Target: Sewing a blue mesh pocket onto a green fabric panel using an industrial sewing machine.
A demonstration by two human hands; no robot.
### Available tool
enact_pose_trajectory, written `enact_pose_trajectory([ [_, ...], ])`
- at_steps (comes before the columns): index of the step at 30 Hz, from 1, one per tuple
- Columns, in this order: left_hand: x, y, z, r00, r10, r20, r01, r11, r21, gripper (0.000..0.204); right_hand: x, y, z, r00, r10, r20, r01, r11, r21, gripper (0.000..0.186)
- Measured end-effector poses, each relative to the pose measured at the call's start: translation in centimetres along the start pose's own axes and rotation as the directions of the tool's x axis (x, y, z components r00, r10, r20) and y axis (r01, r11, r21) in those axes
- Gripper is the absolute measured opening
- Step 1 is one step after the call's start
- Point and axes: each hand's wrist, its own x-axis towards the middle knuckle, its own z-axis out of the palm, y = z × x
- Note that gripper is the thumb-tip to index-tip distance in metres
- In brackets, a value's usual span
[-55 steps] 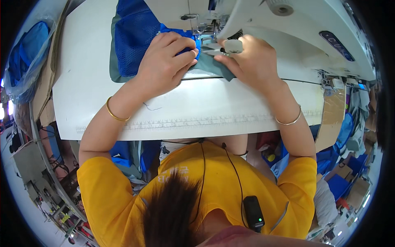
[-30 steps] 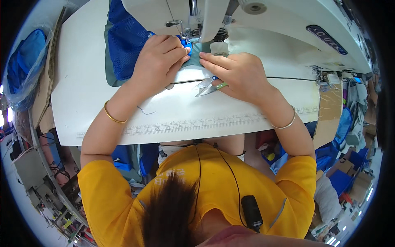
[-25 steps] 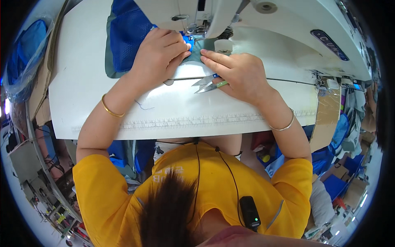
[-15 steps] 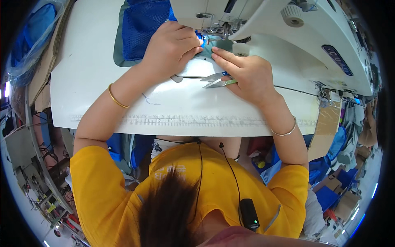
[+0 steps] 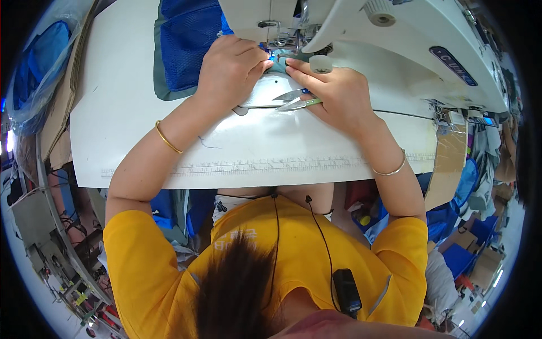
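A blue mesh piece with grey-green edging (image 5: 189,51) lies left of the needle area of a white sewing machine (image 5: 395,51). My left hand (image 5: 231,68) is closed, its thumb and fingers pinching the fabric's edge just left of the presser foot (image 5: 297,45). My right hand (image 5: 339,96) rests opposite, with two fingertips pressing grey-green fabric beside the foot. Tucked in that palm are thread snips (image 5: 293,105) with blue and green handle parts, their blades pointing left. The needle's tip and the stitching spot are too small to make out.
The white tabletop (image 5: 271,138) has a ruler scale (image 5: 248,165) along its near edge. A loose dark thread (image 5: 210,144) lies near my left forearm. Cardboard (image 5: 447,169) hangs at the right edge. A clear plastic bag with blue material (image 5: 42,62) is at far left.
The mesh piece and my left fingers have come slightly nearer to me on the machine bed. My right hand keeps the snips and stays by the foot. The whole view has shifted a little.
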Motion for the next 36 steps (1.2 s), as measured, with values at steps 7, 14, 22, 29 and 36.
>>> enact_pose_trajectory([
  [7, -0.2, -0.2, 0.3, 1.000, -0.005, -0.015, 0.004, 1.000, -0.020, 0.010, -0.1, -0.1, 0.5, 0.995, -0.017, -0.094, 0.019, 1.000, 0.013, 0.039],
  [14, -0.2, -0.6, 0.5, 0.999, 0.019, -0.047, -0.020, 1.000, -0.016, 0.010, -0.4, -0.2, 0.9, 0.994, 0.008, -0.105, -0.006, 1.000, 0.022, 0.046],
  [22, -1.0, -0.2, -2.1, 0.997, 0.013, 0.072, -0.016, 0.999, 0.033, 0.009, -0.5, -0.4, 1.2, 0.991, -0.036, -0.131, 0.034, 0.999, -0.019, 0.041],
  [29, -7.7, 7.0, -8.5, 1.000, -0.004, 0.022, 0.003, 0.999, 0.034, 0.019, -2.3, -3.8, 0.5, 0.998, 0.011, -0.058, -0.002, 0.989, 0.146, 0.035],
  [36, -11.4, 14.7, -9.1, 0.995, 0.080, -0.065, -0.079, 0.997, 0.022, 0.029, -3.5, -10.5, -2.3, 0.794, 0.423, 0.437, -0.529, 0.128, 0.839, 0.034],
])
